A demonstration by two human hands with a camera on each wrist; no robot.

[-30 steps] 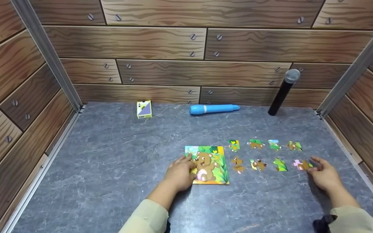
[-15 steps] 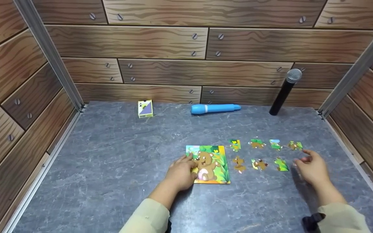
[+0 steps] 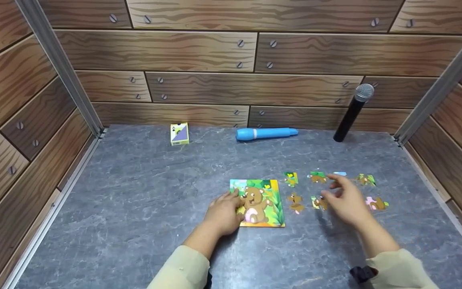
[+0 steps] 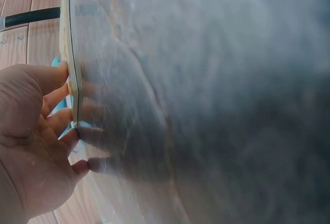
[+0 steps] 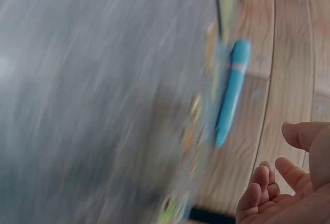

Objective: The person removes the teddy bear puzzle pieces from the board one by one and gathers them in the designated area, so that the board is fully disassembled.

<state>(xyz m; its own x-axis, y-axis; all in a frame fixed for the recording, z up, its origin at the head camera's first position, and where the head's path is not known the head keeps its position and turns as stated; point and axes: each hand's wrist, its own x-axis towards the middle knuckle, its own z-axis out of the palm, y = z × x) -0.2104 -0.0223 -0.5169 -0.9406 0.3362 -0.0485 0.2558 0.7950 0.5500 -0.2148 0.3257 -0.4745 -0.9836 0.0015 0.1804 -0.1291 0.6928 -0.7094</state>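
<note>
Leftward went the right hand [image 3: 345, 198], fingers loosely spread over the loose puzzle pieces [image 3: 319, 178] at centre right; left hand [image 3: 223, 212] pressed the puzzle board [image 3: 261, 202] flat.

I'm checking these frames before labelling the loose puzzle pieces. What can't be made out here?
- Head view: the right hand covers the green lower-row piece and most of the blue upper-row piece.
- Head view: the left hand hides the puzzle board left edge.
- Right wrist view: motion blur smears the pieces; only the blue tube reads.
- Left wrist view: the board shows edge-on, picture unseen.
- Card box: print too small.
</note>
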